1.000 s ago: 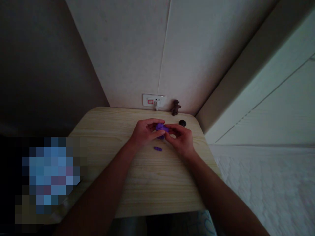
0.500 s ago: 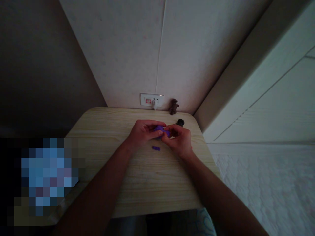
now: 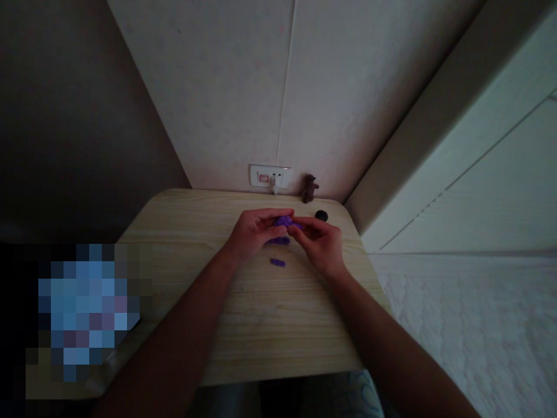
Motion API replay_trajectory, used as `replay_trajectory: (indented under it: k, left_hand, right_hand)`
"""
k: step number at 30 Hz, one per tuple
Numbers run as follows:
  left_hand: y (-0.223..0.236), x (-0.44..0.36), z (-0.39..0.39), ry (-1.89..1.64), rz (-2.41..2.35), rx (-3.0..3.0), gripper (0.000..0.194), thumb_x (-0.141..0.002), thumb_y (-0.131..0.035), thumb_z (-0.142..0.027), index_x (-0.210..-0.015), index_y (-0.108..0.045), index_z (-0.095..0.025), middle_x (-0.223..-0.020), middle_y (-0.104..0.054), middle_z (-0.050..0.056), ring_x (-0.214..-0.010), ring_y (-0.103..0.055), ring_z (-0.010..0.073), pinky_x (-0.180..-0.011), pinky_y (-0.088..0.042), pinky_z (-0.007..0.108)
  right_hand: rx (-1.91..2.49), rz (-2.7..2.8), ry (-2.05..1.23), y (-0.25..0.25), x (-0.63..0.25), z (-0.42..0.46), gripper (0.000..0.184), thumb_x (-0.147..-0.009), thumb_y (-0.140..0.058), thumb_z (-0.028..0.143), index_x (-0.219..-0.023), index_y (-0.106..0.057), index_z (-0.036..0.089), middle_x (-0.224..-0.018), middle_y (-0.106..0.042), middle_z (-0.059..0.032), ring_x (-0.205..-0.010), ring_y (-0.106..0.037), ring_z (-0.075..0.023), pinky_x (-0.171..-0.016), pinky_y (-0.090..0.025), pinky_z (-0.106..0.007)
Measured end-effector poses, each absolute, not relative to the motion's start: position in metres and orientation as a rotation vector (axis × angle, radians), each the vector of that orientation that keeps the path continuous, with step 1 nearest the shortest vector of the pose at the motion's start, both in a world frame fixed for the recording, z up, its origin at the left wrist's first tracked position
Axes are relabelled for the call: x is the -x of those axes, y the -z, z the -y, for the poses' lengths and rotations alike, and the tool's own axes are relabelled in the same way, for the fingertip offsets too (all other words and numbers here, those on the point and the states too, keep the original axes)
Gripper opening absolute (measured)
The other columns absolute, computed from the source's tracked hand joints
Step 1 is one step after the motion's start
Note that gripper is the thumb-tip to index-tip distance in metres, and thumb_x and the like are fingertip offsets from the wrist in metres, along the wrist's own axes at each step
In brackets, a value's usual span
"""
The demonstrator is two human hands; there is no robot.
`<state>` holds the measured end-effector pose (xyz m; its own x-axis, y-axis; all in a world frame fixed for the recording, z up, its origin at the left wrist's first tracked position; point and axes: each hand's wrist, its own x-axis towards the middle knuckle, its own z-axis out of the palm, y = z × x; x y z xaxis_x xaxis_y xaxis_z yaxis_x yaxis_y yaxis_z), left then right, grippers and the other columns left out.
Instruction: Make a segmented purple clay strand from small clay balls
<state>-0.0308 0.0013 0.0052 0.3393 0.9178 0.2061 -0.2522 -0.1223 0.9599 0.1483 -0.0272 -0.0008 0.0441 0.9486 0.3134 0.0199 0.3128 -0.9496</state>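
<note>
Between my two hands, above the wooden table (image 3: 270,319), is a lump of purple modelling clay (image 3: 284,221). My left hand (image 3: 251,235) pinches it from the left with thumb and fingers. From the other side my right hand (image 3: 324,241) grips its right end, fingers curled. A purple clay strip (image 3: 281,240) lies just below the hands, its left end partly covered by my left hand. Nearer to me rests a shorter, ridged purple strip (image 3: 278,263). The fingers hide much of the held lump's shape.
A small dark brown figure (image 3: 308,188) stands at the table's back edge against the wall. A round black object (image 3: 321,215) sits just behind my right hand. A wall socket (image 3: 264,177) holds a white plug (image 3: 275,184). A pale cabinet (image 3: 478,186) borders the right.
My hands have shifted slightly up and rolled a little, keeping hold of the purple clay. The longer purple strip beneath them now shows. The view has moved slightly.
</note>
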Motion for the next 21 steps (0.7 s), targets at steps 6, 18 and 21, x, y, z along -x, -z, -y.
replay_trajectory:
  k: [6,18,21]
  left_hand:
    - [-0.0082,0.0282,0.0014,-1.133,-0.671,-1.292,0.045,-0.068,-0.091,-0.028,-0.111,-0.080,-0.020,-0.114,-0.080,0.009,-0.101,-0.077,0.0245,-0.091,-0.064,0.039]
    - [-0.0092,0.0245,0.0032,-1.080,-0.546,-1.100,0.041,-0.069,-0.089,-0.027,-0.108,-0.081,-0.022,-0.109,-0.080,0.009,-0.092,-0.076,0.0218,-0.085,-0.063,0.039]
    - [-0.0050,0.0259,0.0011,-1.089,-0.566,-1.146,0.043,-0.072,-0.088,-0.028,-0.114,-0.079,-0.022,-0.114,-0.079,0.009,-0.095,-0.077,0.0218,-0.088,-0.062,0.038]
  right_hand:
    - [1.074,1.192,-0.974,-0.0021,-0.1459,0.0273,0.030,-0.064,-0.091,0.041,-0.085,-0.080,0.022,-0.078,-0.080,-0.0044,-0.065,-0.071,-0.0175,-0.066,-0.061,-0.033]
    - [0.945,1.024,-1.203,-0.0021,-0.1437,0.0241,0.029,-0.064,-0.091,0.038,-0.084,-0.077,0.021,-0.071,-0.076,0.0002,-0.059,-0.067,-0.0135,-0.062,-0.058,-0.029]
    - [0.980,1.119,-1.123,-0.0039,-0.1455,0.0253,0.035,-0.065,-0.093,0.040,-0.093,-0.081,0.023,-0.080,-0.080,-0.0018,-0.068,-0.072,-0.0166,-0.072,-0.063,-0.034]
